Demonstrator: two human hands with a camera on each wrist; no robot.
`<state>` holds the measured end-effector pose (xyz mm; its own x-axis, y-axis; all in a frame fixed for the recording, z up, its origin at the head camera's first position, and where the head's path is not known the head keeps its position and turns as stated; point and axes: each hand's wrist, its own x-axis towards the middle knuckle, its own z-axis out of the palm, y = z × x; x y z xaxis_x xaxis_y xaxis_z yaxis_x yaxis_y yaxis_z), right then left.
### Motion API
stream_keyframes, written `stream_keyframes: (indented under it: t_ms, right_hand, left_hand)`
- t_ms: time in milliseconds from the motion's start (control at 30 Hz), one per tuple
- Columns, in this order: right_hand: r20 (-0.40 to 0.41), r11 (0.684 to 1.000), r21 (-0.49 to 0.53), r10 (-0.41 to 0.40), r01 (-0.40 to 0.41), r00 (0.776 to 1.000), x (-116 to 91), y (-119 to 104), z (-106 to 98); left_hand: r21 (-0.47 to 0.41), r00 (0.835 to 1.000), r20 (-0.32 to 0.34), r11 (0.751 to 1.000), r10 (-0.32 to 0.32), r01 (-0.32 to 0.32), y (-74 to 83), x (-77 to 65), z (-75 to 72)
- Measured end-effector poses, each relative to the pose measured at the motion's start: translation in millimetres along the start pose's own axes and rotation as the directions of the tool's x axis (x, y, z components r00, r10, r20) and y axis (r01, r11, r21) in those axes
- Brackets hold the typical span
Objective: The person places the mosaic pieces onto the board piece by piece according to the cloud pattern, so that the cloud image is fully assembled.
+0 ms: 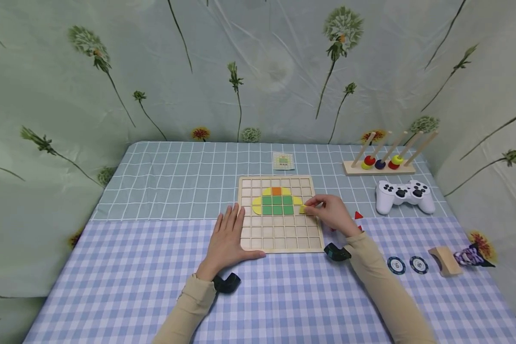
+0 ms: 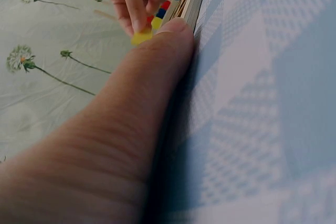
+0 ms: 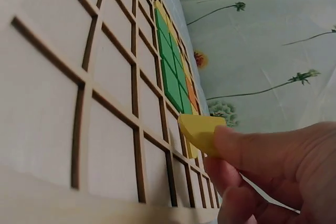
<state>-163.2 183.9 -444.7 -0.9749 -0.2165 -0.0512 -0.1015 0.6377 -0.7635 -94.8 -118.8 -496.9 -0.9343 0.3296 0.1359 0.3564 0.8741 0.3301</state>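
A wooden grid board (image 1: 279, 232) lies before me, its cells partly filled with green square tiles (image 1: 277, 205), an orange tile (image 1: 276, 191) and yellow rounded tiles (image 1: 257, 205). My right hand (image 1: 328, 211) pinches a yellow quarter-round tile (image 3: 200, 129) between thumb and fingers, over the board's right side. In the right wrist view the tile is tilted, close to the green tiles' edge. My left hand (image 1: 229, 237) lies at the board's near left corner, fingers straight along the left side and thumb (image 2: 170, 38) stretched along the near edge.
Red triangles (image 1: 359, 215) lie right of the board, partly behind my right hand. Beyond it is a pattern card (image 1: 283, 161). At right are a peg stand with beads (image 1: 380, 171), a white game controller (image 1: 404, 196), two round chips (image 1: 396, 265), a wooden arch block (image 1: 446, 261) and a purple figure (image 1: 470, 256).
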Motion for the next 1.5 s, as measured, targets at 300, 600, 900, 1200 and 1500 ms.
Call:
stream_keyframes:
  t_ms: [300, 600, 900, 1200, 1500]
  right_hand:
    - [-0.019, 0.998, -0.059, -0.027, 0.026, 0.999, 9, -4, 10]
    - [-0.061, 0.993, -0.113, 0.021, -0.028, 0.998, 12, -9, 18]
    - [-0.074, 0.987, -0.151, 0.046, -0.057, 0.996, 12, -12, 22]
    - [-0.084, 0.982, -0.185, 0.024, -0.039, 0.996, 6, -12, 18]
    - [-0.181, 0.969, -0.228, 0.054, -0.096, 0.982, -18, 16, -29]
  left_hand:
    - [0.006, 1.000, 0.010, 1.000, -0.009, 0.009, 1.0, 0.0, -0.1]
    - [0.004, 1.000, 0.001, 1.000, -0.001, 0.001, 1.5, -0.1, -0.2]
    - [0.008, 1.000, -0.007, 1.000, -0.001, 0.001, 0.2, -0.3, -0.1]
    - [0.009, 1.000, -0.009, 1.000, 0.000, 0.000, 0.4, -0.7, 0.5]
    - [0.008, 1.000, 0.002, 1.000, -0.003, 0.003, 0.1, -0.1, -0.2]
